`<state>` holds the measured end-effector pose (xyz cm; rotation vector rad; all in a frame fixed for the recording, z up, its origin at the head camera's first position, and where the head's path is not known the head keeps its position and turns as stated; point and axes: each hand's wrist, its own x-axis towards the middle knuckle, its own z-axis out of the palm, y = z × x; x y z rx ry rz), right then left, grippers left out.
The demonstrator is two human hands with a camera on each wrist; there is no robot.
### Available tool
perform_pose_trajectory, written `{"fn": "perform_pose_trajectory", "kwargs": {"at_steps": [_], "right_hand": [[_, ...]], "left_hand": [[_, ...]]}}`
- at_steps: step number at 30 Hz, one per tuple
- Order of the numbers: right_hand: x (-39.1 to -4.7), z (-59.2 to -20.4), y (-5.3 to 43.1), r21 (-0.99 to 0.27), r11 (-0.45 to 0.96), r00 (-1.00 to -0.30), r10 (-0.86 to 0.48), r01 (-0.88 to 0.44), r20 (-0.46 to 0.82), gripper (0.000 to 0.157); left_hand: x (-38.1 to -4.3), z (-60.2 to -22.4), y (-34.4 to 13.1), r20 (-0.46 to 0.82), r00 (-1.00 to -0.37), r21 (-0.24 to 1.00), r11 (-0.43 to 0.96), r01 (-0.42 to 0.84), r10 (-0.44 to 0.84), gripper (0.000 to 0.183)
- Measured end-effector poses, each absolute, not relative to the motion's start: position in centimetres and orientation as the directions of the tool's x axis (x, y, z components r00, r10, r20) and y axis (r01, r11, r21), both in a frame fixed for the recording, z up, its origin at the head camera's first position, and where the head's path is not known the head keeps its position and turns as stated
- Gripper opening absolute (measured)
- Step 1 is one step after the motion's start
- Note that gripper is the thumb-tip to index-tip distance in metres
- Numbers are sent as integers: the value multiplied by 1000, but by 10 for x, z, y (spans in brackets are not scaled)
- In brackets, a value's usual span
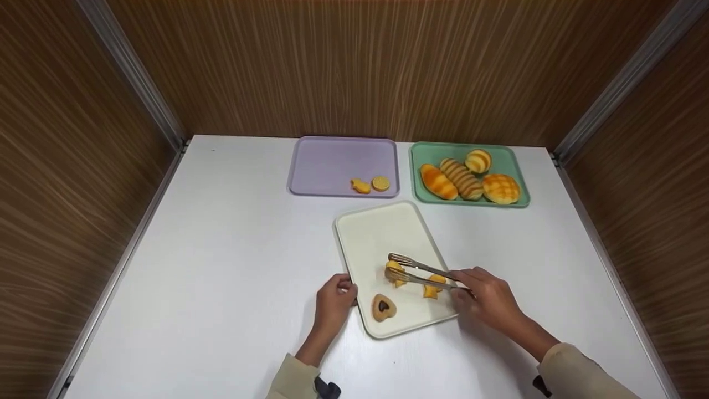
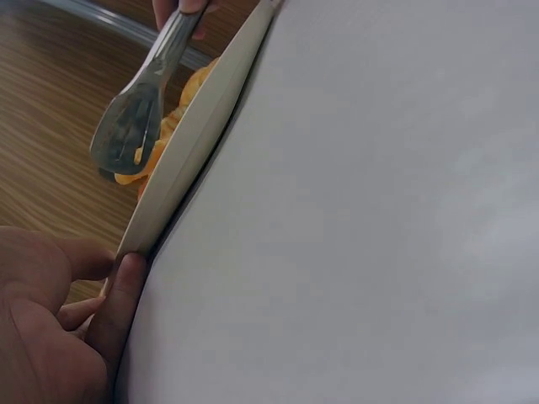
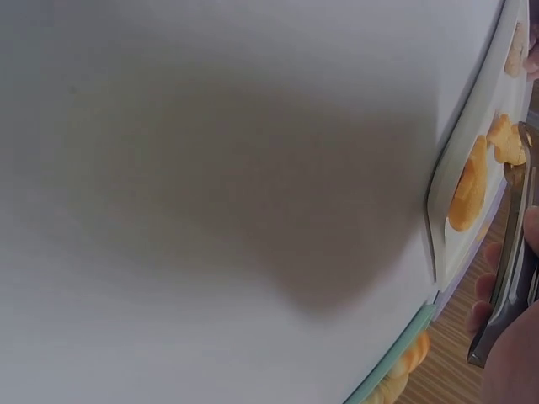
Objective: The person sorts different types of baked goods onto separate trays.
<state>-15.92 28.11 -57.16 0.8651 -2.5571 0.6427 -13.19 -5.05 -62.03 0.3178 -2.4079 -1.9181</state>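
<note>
My right hand (image 1: pixel 490 296) holds metal tongs (image 1: pixel 415 278) over the cream tray (image 1: pixel 374 230). The slotted ends of the tongs lie around a yellow cookie (image 1: pixel 394 266); whether they squeeze it I cannot tell. Beneath the tongs' arms lies another yellow cookie (image 1: pixel 431 292), closer to the right hand. A heart-shaped cookie (image 1: pixel 380 316) with a dark centre sits near the tray's front left corner. At the tray's left edge, my left hand (image 1: pixel 333 302) pinches the rim between thumb and fingers, as the left wrist view shows.
Behind the cream tray, a purple tray (image 1: pixel 327 166) bears a small fish-shaped cookie (image 1: pixel 361 186) and a round cookie (image 1: pixel 380 183). To its right, a green tray (image 1: pixel 443 149) holds several bread rolls (image 1: pixel 462 178). Wood-patterned walls (image 1: pixel 354 66) enclose the white table (image 1: pixel 221 249).
</note>
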Motion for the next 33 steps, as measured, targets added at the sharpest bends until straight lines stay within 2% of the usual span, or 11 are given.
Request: {"fn": "perform_pose_trajectory", "kwargs": {"at_steps": [22, 27, 33], "right_hand": [[-178, -574, 261, -412, 685, -782, -398, -601, 480, 36], [-183, -573, 256, -458, 690, -817, -369, -561, 443, 33], [-191, -573, 250, -544, 703, -886, -317, -458, 338, 32]], "left_hand": [[-132, -619, -51, -89, -980, 973, 196, -124, -178, 21], [-133, -619, -51, -102, -977, 970, 199, -139, -187, 20], [-133, -621, -50, -90, -979, 976, 178, -123, -181, 22]]}}
